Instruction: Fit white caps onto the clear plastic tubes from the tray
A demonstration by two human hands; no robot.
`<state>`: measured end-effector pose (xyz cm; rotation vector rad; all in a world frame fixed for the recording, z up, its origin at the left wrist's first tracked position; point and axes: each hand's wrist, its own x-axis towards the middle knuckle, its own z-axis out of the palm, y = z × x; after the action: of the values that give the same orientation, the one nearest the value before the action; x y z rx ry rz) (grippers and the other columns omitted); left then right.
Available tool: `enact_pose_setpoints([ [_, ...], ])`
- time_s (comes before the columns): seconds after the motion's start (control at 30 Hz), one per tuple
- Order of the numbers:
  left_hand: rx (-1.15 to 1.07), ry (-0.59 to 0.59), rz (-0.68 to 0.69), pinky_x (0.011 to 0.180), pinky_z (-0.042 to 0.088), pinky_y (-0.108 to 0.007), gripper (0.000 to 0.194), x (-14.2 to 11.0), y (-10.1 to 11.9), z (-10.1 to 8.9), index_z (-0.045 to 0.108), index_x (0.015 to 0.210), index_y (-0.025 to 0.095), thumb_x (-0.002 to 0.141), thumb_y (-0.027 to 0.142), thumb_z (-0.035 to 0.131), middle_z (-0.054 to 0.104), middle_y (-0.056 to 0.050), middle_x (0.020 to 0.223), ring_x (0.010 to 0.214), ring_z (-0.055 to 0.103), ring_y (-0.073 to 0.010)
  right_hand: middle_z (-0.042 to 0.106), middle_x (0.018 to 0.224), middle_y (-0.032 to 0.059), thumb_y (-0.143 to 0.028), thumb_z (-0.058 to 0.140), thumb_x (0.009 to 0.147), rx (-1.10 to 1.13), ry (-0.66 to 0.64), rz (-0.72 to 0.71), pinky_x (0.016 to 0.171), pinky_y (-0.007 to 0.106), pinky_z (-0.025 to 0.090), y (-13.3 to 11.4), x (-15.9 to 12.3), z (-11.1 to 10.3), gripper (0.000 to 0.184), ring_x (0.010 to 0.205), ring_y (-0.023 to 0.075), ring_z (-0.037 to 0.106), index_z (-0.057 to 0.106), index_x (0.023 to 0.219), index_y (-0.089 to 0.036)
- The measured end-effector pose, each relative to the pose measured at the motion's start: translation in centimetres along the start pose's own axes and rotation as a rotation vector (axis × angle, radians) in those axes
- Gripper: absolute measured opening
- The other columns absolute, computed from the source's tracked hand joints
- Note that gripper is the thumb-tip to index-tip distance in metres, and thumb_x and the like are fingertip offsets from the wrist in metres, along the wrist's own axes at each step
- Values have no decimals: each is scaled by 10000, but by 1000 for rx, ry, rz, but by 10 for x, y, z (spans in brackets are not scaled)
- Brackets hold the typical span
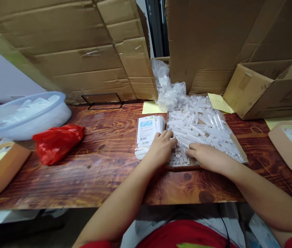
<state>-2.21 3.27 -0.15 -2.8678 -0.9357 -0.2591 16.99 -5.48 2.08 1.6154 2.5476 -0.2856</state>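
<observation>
In the head view, a shallow cardboard tray (pixel 243 151) is heaped with clear plastic tubes (pixel 194 127). Small translucent plastic pieces (pixel 178 158) gather at its near left corner. My left hand (pixel 162 146) reaches over the tray's left edge, its fingers curled down at the small pieces; what they pinch is hidden. Over the near part of the pile lies my right hand (pixel 209 156), fingers bent together and pointing left; I cannot make out what is in them. Left of the tray, a stack of printed clear packets (pixel 146 132) lies partly behind my left hand.
A red plastic bag (pixel 58 143) and a translucent blue basin (pixel 32 120) of plastic pieces are at left. Crumpled clear bags (pixel 168 89) lie behind the tray. Yellow sticker sheets (pixel 220 103), an open cardboard box (pixel 254 89) and an orange bin (pixel 286 151) stand right.
</observation>
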Motion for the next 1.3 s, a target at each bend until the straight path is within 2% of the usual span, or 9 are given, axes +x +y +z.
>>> enact_pose_setpoints([
  [0.13,5,37,52,849,409,-444,266,2,0,0,655,1017,216,855,80,493,621,-114,1188,1130,526,-301,619,945,93,-33,488,882,43,40,-33,707,291,391,6,1,3,226,833,199,590,665,942,-160],
  [0.27,-31,64,116,905,405,-444,212,3,-2,1,612,978,209,878,81,476,675,-93,1067,1096,556,-281,615,930,88,-65,503,896,92,53,-28,710,286,408,13,2,6,198,822,194,586,667,948,-163],
  [0.4,-224,171,109,1043,370,-448,211,1,-5,0,583,1037,201,892,85,482,694,-81,1081,1085,593,-241,636,971,96,-33,509,862,188,156,-51,762,309,451,21,2,8,242,868,208,596,650,1002,-170],
  [0.5,-525,298,15,1007,434,-428,177,-1,0,-3,558,1093,207,924,175,517,690,-91,1107,1078,617,-234,636,987,98,-55,502,868,304,375,-127,776,331,483,28,2,8,225,888,215,599,615,1017,-180],
  [0.6,-970,469,-124,902,516,-371,133,-1,11,-7,533,1038,225,930,292,573,687,-80,1059,1003,657,-205,624,926,66,-89,509,890,420,639,-193,742,322,500,34,3,4,165,836,191,599,577,986,-205],
  [0.73,-1560,602,-322,627,556,-251,332,4,21,-12,483,925,231,806,403,741,688,-22,935,846,712,-174,631,878,30,-164,607,894,613,923,-198,725,316,520,34,5,1,88,809,170,610,584,943,-232],
  [0.87,-1834,558,-462,540,554,-210,501,8,21,-14,462,941,246,667,407,850,698,19,925,875,747,-196,664,890,35,-202,692,864,764,1092,-168,773,343,538,29,6,2,96,865,187,646,629,931,-229],
  [1.1,-1988,332,-487,833,620,-348,520,6,25,-15,392,811,224,650,366,866,738,50,817,912,762,-211,709,825,47,-153,681,862,609,1182,-240,736,347,567,18,2,-4,82,796,188,686,657,842,-228],
  [1.3,-2032,259,-550,867,609,-356,444,6,24,-15,427,779,228,659,361,834,739,41,824,1032,734,-252,732,827,49,-144,678,864,535,1228,-224,739,356,579,17,-4,-11,97,802,196,702,693,871,-240],
])
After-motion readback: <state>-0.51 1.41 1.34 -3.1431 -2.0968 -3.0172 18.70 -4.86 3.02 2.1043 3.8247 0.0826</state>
